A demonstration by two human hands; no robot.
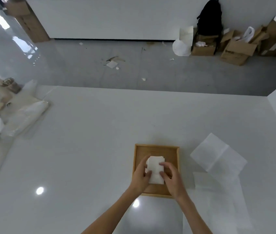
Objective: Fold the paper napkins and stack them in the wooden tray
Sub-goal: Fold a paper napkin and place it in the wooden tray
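Both hands, left hand (141, 173) and right hand (171, 174), grip closed on the folded napkin (155, 171) over the wooden tray (157, 147), should square its edges and press flat.

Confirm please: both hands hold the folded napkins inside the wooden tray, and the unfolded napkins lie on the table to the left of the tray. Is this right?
One detail is wrong. The head view shows the unfolded napkins on the table to the right of the wooden tray, not the left. The rest stands: left hand and right hand hold the folded napkins inside the tray.
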